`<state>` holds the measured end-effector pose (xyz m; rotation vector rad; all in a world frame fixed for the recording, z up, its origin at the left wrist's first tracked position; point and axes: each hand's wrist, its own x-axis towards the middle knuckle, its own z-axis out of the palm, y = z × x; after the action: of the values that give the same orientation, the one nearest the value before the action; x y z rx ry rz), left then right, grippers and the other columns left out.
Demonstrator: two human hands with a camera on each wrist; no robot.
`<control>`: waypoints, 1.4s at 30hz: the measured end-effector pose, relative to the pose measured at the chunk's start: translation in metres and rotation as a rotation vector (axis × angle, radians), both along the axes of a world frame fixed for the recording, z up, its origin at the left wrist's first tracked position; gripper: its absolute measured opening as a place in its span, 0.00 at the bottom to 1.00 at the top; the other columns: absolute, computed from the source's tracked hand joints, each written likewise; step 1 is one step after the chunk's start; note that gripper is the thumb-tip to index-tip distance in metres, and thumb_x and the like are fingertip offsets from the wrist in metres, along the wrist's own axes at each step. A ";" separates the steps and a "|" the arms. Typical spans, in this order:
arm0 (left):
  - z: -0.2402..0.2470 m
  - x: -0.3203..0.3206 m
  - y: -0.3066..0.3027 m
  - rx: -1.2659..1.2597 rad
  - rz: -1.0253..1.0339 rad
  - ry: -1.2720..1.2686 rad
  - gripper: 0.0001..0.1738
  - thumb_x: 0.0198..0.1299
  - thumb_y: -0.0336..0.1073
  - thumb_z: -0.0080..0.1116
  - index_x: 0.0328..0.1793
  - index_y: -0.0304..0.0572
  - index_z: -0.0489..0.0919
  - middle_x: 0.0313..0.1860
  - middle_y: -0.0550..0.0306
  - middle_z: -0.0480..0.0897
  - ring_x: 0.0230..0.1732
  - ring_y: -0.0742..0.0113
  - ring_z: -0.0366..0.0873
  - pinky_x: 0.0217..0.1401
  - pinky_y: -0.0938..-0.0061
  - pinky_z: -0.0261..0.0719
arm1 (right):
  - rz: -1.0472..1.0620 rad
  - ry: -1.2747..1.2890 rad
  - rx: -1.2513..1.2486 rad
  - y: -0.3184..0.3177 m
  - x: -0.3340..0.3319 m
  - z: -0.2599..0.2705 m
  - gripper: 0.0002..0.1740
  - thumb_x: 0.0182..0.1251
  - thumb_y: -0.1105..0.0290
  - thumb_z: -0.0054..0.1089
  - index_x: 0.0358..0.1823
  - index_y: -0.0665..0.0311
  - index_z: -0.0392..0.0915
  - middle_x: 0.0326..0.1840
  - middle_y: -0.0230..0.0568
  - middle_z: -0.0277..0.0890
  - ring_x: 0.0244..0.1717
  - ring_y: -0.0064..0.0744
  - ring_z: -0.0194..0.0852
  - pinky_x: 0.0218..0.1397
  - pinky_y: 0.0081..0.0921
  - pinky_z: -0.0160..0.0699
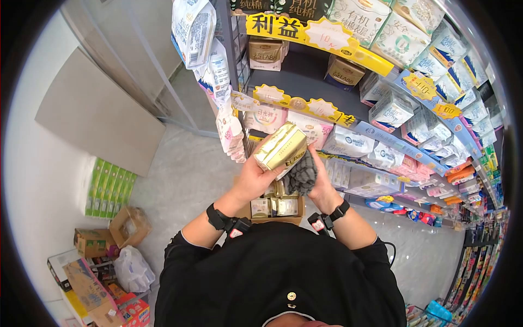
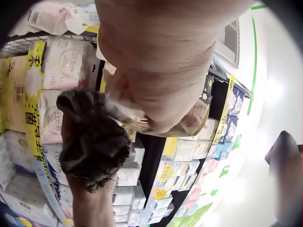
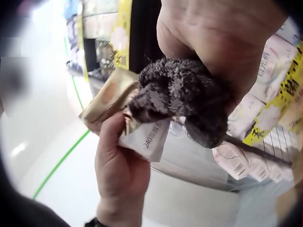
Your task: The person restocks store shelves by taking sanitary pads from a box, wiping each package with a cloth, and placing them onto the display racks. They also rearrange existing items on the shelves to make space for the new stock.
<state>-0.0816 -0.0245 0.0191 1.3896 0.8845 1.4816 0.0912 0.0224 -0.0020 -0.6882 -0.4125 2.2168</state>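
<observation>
In the head view my left hand (image 1: 251, 179) grips a gold pack (image 1: 281, 148) in front of the shelves, its thumb along the near side. The right wrist view shows a white side with print on this gold pack (image 3: 105, 98). My right hand (image 1: 323, 182) holds a crumpled dark grey cloth (image 1: 301, 175) right against the pack. Fluffy grey cloth (image 3: 177, 92) bunches under the right palm and overlaps the pack's edge. In the left wrist view the left hand (image 2: 156, 80) hides most of the pack, with the cloth (image 2: 94, 142) beside it.
Below the hands stands an open carton (image 1: 277, 220) holding several gold and white packs (image 1: 287, 206). Shelves with yellow price strips (image 1: 327, 38) and packs run ahead and right. Two gold boxes (image 1: 266, 53) sit on an upper shelf. Cardboard boxes (image 1: 92, 242) and a white plastic bag (image 1: 133, 270) lie at left.
</observation>
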 end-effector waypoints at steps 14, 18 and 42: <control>-0.004 0.009 0.012 -0.048 0.162 -0.151 0.55 0.47 0.30 0.75 0.77 0.37 0.50 0.60 0.47 0.72 0.62 0.61 0.72 0.63 0.69 0.74 | -0.250 -0.291 0.364 0.013 0.015 0.013 0.32 0.57 0.76 0.69 0.64 0.64 0.67 0.55 0.36 0.77 0.53 0.29 0.77 0.56 0.29 0.79; 0.006 -0.007 0.013 -0.186 0.178 0.183 0.49 0.50 0.30 0.73 0.75 0.37 0.55 0.54 0.52 0.76 0.54 0.64 0.77 0.55 0.71 0.78 | -0.269 -0.449 0.568 0.011 0.022 0.023 0.31 0.55 0.80 0.69 0.62 0.66 0.68 0.55 0.37 0.77 0.53 0.27 0.77 0.56 0.28 0.78; -0.010 0.008 0.018 -0.330 -0.067 -0.176 0.24 0.56 0.29 0.68 0.59 0.34 0.73 0.49 0.57 0.81 0.48 0.73 0.78 0.52 0.75 0.78 | -0.258 -0.151 0.154 0.026 0.040 0.002 0.25 0.67 0.61 0.62 0.59 0.69 0.70 0.52 0.42 0.80 0.47 0.37 0.82 0.54 0.33 0.82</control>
<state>-0.0740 -0.0066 0.0091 1.0211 0.9132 1.3154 0.1312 0.0482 -0.0003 -0.7817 -0.5329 1.8769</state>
